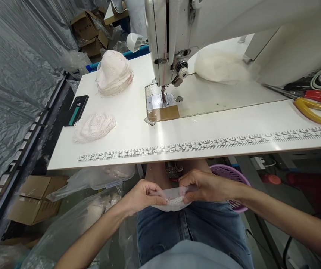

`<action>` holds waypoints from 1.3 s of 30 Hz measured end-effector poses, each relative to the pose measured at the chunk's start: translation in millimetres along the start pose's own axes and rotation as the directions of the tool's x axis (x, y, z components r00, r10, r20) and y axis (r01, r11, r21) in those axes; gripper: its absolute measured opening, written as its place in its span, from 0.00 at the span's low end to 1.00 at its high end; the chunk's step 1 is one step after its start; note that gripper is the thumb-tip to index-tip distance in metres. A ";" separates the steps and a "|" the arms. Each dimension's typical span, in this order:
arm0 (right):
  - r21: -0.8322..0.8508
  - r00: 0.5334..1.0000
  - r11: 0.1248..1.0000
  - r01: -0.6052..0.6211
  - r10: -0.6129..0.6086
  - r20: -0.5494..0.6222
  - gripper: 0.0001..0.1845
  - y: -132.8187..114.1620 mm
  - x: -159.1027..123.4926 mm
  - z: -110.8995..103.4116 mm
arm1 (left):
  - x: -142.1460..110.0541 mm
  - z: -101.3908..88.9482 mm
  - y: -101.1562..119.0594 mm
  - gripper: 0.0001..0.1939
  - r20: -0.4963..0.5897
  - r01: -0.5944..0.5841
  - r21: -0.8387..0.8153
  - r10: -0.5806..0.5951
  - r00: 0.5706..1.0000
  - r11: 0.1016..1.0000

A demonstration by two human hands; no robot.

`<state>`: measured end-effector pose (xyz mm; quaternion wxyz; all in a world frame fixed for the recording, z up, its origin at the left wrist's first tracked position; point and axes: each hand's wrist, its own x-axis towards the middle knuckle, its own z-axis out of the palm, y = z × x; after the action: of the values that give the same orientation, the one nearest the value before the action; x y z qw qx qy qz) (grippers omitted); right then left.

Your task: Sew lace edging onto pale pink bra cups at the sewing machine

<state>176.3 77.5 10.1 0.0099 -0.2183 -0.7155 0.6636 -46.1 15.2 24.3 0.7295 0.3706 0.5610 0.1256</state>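
A: Left end first. What is logged?
B: Cardboard box (39, 200) on the floor, outside the front left corner of the bench (134, 134). On the bench, a black case (78, 110) with a green stripe lies at the left edge. Just right of it, a flat lace piece (95, 127). Behind these, near the back left corner, a stack of pale cloth cups (114, 73).
A: Left hand (150, 198)?
B: In front of the bench's front edge, above the lap. Thumb pressed toward the bent fingers, gap taken up by the left part of a white cloth (173, 205).
A: Position of that cloth?
B: Stretched between the two hands, over the jeans (163, 228), off the bench. A lacy strip shows along it. Contact with the jeans: cannot tell.
A: Right hand (196, 188)?
B: Same pinch, thumb and fingers closed on the cloth's right part.
A: Further right?
B: Purple basket (230, 172) below the front edge, partly behind the right forearm. On the bench, the sewing machine (213, 30) stands toward the back edge, with pale netting (219, 67) under its arm. Scissors (314, 106) with yellow handles lie near the right end, above the ruler marks (183, 147) along the front edge.
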 end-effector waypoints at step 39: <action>0.515 0.966 0.857 0.004 0.130 -0.224 0.18 46.6 -22.3 27.2 | -11.0 -17.8 -33.7 0.13 -0.062 -0.012 -0.047 0.010 0.998 0.999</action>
<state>202.1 45.7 -31.4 0.1360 -0.3132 -0.4993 0.7963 -73.8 -7.6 7.6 0.7196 0.3523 0.5782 0.1542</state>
